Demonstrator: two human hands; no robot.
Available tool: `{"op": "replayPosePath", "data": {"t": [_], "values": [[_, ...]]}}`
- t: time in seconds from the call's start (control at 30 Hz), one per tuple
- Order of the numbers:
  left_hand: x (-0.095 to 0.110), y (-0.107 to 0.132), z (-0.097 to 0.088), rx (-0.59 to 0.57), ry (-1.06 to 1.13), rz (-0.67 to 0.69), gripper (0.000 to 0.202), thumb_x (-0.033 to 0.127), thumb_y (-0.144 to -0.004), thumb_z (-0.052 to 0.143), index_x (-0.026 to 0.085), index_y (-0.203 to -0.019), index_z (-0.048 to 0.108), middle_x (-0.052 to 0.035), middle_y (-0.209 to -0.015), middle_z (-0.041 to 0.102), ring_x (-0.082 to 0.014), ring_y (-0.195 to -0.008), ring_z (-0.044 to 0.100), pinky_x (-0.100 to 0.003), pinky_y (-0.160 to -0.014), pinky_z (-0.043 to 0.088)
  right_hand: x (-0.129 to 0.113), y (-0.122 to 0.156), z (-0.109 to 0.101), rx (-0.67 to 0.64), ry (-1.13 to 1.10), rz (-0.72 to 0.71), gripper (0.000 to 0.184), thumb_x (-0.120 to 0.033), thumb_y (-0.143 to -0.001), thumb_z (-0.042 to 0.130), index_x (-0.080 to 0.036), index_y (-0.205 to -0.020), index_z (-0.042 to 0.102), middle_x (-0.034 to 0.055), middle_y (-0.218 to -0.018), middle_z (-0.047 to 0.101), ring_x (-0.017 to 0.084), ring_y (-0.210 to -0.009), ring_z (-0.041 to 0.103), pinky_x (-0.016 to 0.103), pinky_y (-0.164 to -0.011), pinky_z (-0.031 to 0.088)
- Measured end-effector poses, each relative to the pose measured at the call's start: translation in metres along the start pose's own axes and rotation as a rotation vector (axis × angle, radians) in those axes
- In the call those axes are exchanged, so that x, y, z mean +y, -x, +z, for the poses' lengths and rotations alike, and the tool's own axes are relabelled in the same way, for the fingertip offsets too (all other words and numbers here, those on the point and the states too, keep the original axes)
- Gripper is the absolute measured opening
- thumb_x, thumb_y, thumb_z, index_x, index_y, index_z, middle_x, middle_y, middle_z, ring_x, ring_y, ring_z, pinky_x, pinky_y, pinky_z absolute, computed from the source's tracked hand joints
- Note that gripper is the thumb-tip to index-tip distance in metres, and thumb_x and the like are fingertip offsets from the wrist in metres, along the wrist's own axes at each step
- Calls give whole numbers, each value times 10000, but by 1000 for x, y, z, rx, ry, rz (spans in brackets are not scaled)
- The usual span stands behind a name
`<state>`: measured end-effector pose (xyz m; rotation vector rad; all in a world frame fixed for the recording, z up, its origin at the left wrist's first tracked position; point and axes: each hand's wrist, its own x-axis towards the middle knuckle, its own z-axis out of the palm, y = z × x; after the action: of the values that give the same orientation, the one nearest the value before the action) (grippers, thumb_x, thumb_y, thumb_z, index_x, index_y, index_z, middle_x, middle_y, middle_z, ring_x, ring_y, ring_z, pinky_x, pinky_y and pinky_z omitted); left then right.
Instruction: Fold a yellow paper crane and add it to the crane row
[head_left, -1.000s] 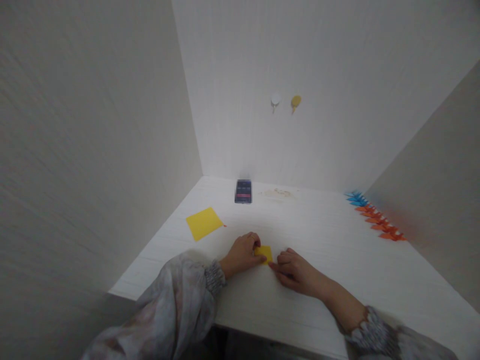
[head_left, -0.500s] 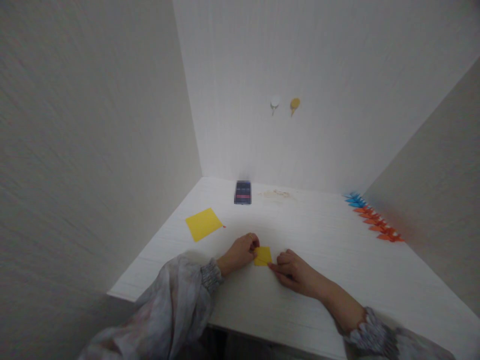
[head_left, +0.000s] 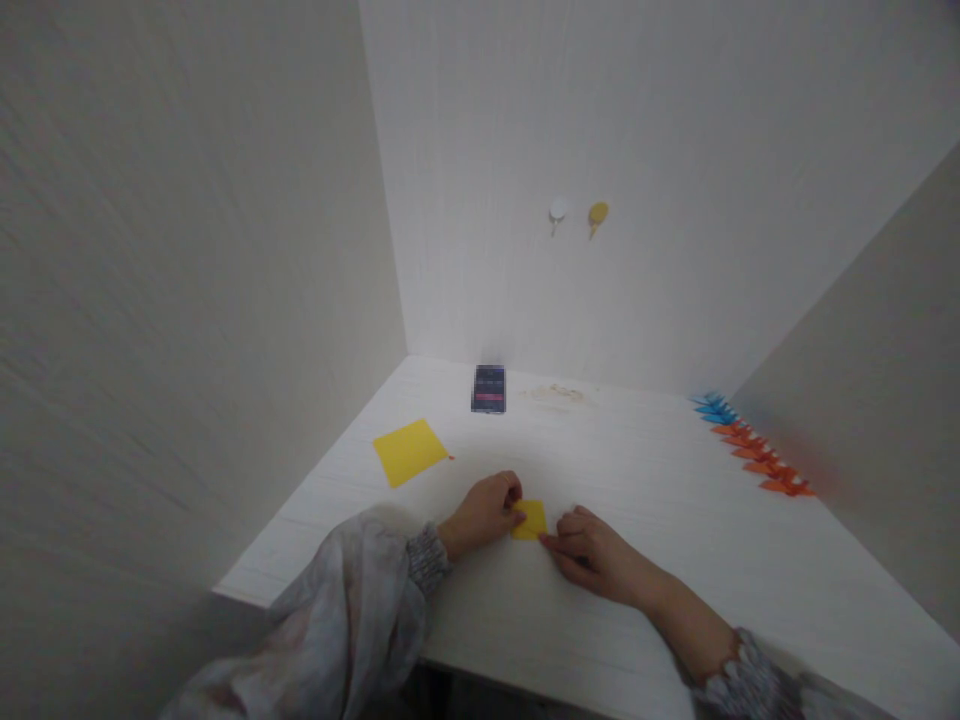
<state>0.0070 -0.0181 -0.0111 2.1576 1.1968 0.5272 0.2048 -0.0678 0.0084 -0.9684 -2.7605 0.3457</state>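
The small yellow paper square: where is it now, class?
In the head view, the small yellow paper square lies on the white tabletop, below and slightly right of centre, between the left hand and the right hand, touched by both.

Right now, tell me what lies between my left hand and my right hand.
In the head view, a small yellow paper lies on the table between the left hand and right hand.

Paper (head_left: 532,518) lies between the hands (head_left: 482,512), a sheet (head_left: 410,453) left, origami (head_left: 763,467) right.
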Motion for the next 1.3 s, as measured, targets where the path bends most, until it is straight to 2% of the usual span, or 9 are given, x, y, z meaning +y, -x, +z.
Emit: {"op": "replayPosePath", "data": {"t": [0.1,0.3,0.5,0.6,0.83,1.13,1.3], "values": [[0,-2,3,8,-45,-17,195,235,-639,548,172,-797,452,4,-753,513,-118,-677,463,-231,-616,367,0,-1,1,17,7,21,222,-203,-823,368,-161,-832,585,34,-671,541,142,-679,473,286,-669,300],[1,-2,4,33,-39,-16,205,223,-630,556,174,-803,458,3,-749,520,-121,-675,466,-233,-614,364,2,-7,4,-2,76,36,305,-252,-822,381,-192,-1094,504,35,-724,576,144,-680,508,274,-651,309],[6,-1,-1,21,-17,-25,193,205,-626,546,169,-796,462,4,-750,522,-121,-675,469,-233,-610,366,0,-12,6,-18,181,29,331,-271,-837,362,-191,-1135,482,35,-706,590,143,-640,521,270,-617,312],[6,-1,-1,11,-22,-35,189,205,-628,545,167,-794,463,4,-742,517,-120,-672,469,-233,-610,366,-1,-11,6,-9,190,19,315,-275,-841,357,-186,-1102,510,38,-689,588,141,-632,518,265,-611,319],[0,-1,1,22,-9,-5,199,216,-631,553,171,-804,464,6,-751,519,-118,-673,467,-232,-613,365,-1,-4,-1,-16,150,10,286,-235,-851,327,-170,-893,602,46,-663,576,140,-630,505,263,-617,322],[-1,0,1,22,20,82,87,176,-654,539,157,-738,535,-10,-804,512,-101,-672,482,-213,-628,389,0,0,-4,-44,103,-17,290,-242,-854,314,-157,-851,591,46,-667,567,138,-650,489,267,-639,314],[-3,1,2,38,26,96,75,181,-661,552,155,-729,570,-13,-809,516,-103,-685,492,-212,-643,398,6,3,2,13,56,-19,292,-248,-853,325,-164,-787,597,31,-630,541,130,-624,475,273,-641,324]]}}
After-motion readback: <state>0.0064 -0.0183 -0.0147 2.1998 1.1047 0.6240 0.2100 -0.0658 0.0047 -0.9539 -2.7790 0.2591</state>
